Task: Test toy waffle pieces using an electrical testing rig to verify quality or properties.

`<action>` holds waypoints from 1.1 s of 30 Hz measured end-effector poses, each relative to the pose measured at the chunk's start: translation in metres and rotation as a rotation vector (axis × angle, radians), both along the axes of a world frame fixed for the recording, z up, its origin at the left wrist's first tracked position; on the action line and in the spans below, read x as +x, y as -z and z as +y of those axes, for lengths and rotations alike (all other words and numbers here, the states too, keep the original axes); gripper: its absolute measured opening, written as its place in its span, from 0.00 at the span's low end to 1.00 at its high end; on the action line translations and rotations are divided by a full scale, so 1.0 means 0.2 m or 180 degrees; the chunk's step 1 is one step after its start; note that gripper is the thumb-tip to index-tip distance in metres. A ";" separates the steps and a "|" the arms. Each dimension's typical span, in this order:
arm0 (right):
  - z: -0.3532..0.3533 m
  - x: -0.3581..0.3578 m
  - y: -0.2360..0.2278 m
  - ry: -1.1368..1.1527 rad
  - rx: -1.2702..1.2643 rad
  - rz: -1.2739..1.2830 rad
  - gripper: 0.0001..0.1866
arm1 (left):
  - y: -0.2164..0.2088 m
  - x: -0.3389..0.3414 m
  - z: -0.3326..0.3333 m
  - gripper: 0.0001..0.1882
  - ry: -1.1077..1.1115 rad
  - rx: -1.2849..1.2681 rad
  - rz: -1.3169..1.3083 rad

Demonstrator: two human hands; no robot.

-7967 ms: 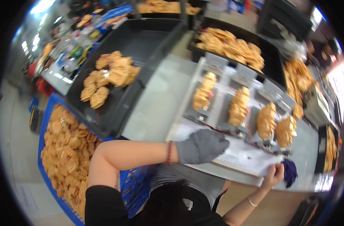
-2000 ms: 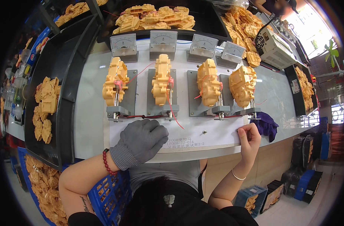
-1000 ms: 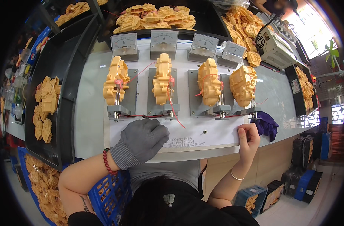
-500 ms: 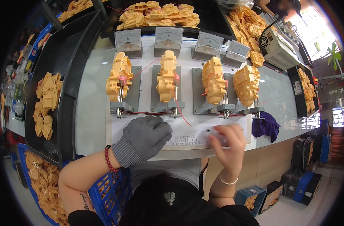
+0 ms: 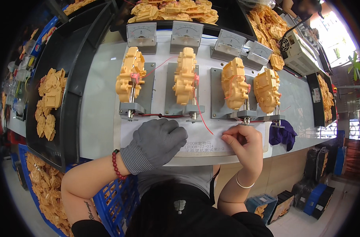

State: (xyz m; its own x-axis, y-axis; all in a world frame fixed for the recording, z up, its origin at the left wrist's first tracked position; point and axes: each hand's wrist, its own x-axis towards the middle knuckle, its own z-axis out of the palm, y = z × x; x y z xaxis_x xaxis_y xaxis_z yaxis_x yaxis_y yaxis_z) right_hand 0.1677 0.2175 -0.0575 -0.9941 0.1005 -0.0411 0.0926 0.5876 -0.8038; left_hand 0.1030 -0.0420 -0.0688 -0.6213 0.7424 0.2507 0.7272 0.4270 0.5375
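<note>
My left hand (image 5: 158,141), in a grey knit glove, rests closed on the white board (image 5: 126,136). Its fingers curl under, so whatever they hold, if anything, is hidden. My bare right hand (image 5: 245,144) is at the board's front right part, thumb and fingertips pinched together; I cannot make out anything between them. Beyond my hands, several yellow plastic gearboxes stand in grey fixtures, among them the leftmost gearbox (image 5: 128,77), a second gearbox (image 5: 185,75) and the rightmost gearbox (image 5: 267,89). A loose red wire (image 5: 205,123) hangs from the second one, its end near my right fingertips.
Behind the fixtures stand several analog meters, one being the left meter (image 5: 141,33). A black tray (image 5: 75,85) with gearboxes lies left. A purple cloth (image 5: 283,135) sits at the right edge. Gearboxes pile up at the back, and a white powered box (image 5: 298,51) stands back right.
My right hand has moved a little to the right and gone from loosely spread, blurred fingers to a pinch. The left hand keeps its closed pose. The view has shifted slightly.
</note>
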 end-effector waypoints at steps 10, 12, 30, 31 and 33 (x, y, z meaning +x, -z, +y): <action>-0.03 0.03 0.04 0.0222 0.0133 0.0256 0.07 | 0.00 0.00 0.00 0.07 -0.0018 -0.0044 0.0078; -0.03 0.03 0.04 0.0214 0.0141 0.0269 0.07 | 0.00 0.00 0.00 0.07 -0.0026 -0.0040 0.0077; -0.05 0.03 0.07 0.0217 0.0263 0.0557 0.07 | 0.00 0.01 0.00 0.07 -0.0030 -0.0024 0.0052; -0.06 0.04 0.08 0.0130 0.0592 0.0950 0.07 | 0.00 0.01 0.00 0.07 -0.0032 -0.0039 0.0028; -0.07 0.04 0.10 0.0045 0.0924 0.1340 0.07 | 0.00 0.01 0.00 0.07 -0.0029 -0.0051 0.0001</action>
